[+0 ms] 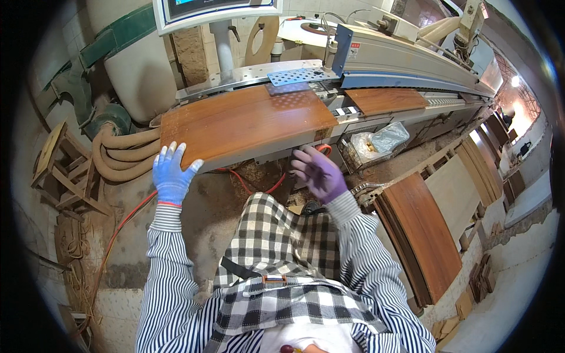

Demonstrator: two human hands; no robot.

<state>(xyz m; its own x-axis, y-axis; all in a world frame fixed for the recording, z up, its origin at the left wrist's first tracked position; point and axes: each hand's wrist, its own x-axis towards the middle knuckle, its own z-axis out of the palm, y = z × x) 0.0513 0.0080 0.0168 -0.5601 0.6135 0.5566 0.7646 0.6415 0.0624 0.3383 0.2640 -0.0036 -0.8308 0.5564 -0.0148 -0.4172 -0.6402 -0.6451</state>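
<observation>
A reddish-brown wood-grain panel (247,120) lies flat on the bed of a long machine in front of me. At its near left corner, my left hand (173,172) in a blue glove rests with the fingers spread against the edge. My right hand (319,175), in a purple glove, is held just in front of the machine's near side, apart from the panel, its fingers loosely bent and separated. No object shows in it. A second brown panel (385,101) sits farther along the machine, beneath its blue and grey beam (406,62).
A perforated blue plate (289,76) overhangs the panel's far edge. Thick hoses (126,159) and a wooden stool (65,165) stand at left. A red air hose (126,220) crosses the floor. To my right are a stack of panels (421,235) and a plastic bag (388,138) in a bin.
</observation>
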